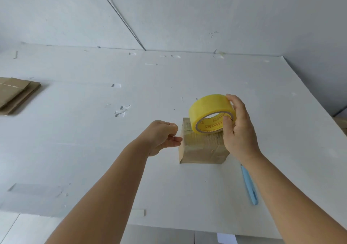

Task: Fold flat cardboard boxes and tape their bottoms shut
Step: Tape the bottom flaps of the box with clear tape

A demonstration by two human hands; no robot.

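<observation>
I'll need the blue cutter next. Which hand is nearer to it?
Right. The right hand holds the yellow tape roll just above the blue cutter; the left hand is across the cardboard box.

you have a white table (169,187) under everything, its surface dotted with stuck-down scraps of clear tape (120,112). a light blue cutter (248,185) lies on it toward your right. behind stands a white wall (187,18) with a thin dark cable (120,16) running diagonally down it
</observation>
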